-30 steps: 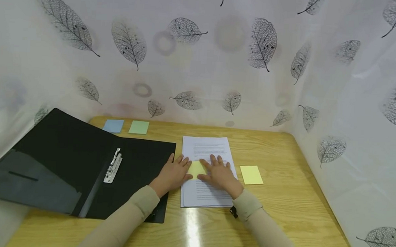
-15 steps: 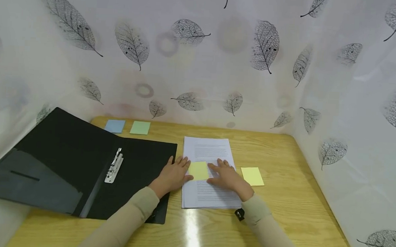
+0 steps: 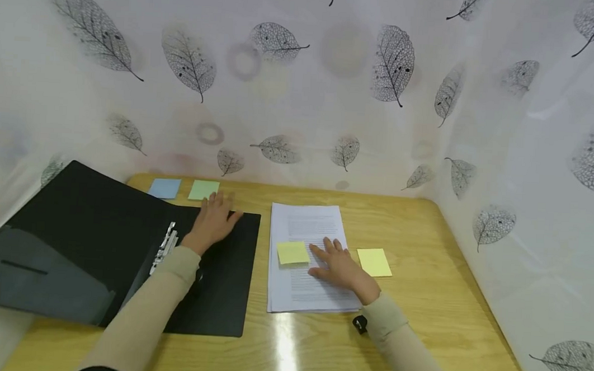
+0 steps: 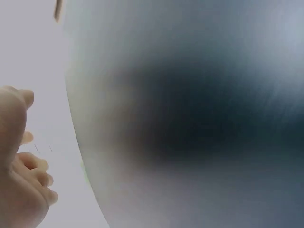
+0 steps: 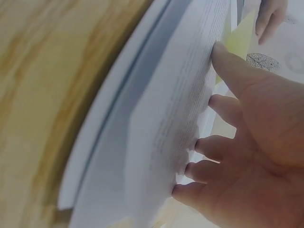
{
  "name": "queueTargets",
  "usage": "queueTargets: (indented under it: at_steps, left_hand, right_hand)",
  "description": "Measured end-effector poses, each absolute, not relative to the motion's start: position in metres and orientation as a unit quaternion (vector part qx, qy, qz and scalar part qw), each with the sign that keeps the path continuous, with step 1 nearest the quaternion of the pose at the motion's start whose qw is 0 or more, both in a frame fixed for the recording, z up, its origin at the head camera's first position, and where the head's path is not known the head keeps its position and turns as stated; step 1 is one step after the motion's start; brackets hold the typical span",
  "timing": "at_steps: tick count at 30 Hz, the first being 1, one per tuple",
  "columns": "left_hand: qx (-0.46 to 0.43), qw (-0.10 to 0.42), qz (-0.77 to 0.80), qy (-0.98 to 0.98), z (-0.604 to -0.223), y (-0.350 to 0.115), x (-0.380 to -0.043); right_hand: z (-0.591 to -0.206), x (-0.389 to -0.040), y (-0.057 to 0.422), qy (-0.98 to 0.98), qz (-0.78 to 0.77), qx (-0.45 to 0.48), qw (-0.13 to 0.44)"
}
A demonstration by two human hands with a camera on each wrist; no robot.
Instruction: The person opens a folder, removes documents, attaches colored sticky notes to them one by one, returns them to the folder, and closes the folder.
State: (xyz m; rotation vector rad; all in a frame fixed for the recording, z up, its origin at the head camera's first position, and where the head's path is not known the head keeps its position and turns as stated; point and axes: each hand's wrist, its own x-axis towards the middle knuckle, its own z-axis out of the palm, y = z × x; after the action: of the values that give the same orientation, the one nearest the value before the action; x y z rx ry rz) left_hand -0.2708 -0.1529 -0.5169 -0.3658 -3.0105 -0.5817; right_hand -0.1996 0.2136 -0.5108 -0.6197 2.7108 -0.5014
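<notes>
Because the green sticky note (image 3: 202, 189) looks thin and light, it should crease easily and suit a pinch at one corner; it lies by the tabletop's (image 3: 424, 259) far edge, toward the left corner. The left hand (image 3: 211, 223), fingers loosely extended, holds nothing just beside it, over the black folder (image 3: 220, 299). Fingers spread, the right hand (image 3: 342, 268) rests on printed sheets (image 3: 296, 292), probably slippery, bearing a yellow note (image 3: 293, 252).

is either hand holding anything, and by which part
Nothing is held: the right hand rests on the printed sheets; the left hand is empty, by the green sticky note.
</notes>
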Motion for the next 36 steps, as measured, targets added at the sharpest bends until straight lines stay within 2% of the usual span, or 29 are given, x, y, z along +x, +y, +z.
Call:
queueTargets:
  at_steps: [4, 10, 15, 19, 26, 29, 36]
  left_hand:
    - [-0.072, -0.001, -0.196, -0.978, -0.521, -0.182, -0.293]
    - [-0.022, -0.068, -0.199, -0.977, -0.532, -0.202, -0.302]
    - [-0.003, -0.075, -0.203, -0.976, -0.533, -0.203, -0.306]
    - [0.014, -0.062, -0.207, -0.976, -0.532, -0.202, -0.310]
    - [0.052, 0.010, -0.200, -0.978, -0.533, -0.199, -0.312]
    - [0.069, 0.025, -0.185, -0.980, -0.532, -0.197, -0.313]
    - [0.051, 0.091, -0.194, -0.975, -0.531, -0.191, -0.321]
  right_hand:
    - [-0.510, -0.197, 0.217, 0.948, -0.175, -0.211, 0.163]
    - [-0.509, -0.195, 0.220, 0.947, -0.175, -0.210, 0.168]
    - [-0.511, -0.195, 0.217, 0.947, -0.171, -0.214, 0.167]
    - [-0.511, -0.196, 0.215, 0.949, -0.167, -0.213, 0.162]
    - [-0.511, -0.198, 0.214, 0.951, -0.162, -0.208, 0.162]
    - [-0.511, -0.198, 0.214, 0.951, -0.163, -0.210, 0.161]
    - [-0.509, -0.200, 0.215, 0.949, -0.159, -0.220, 0.157]
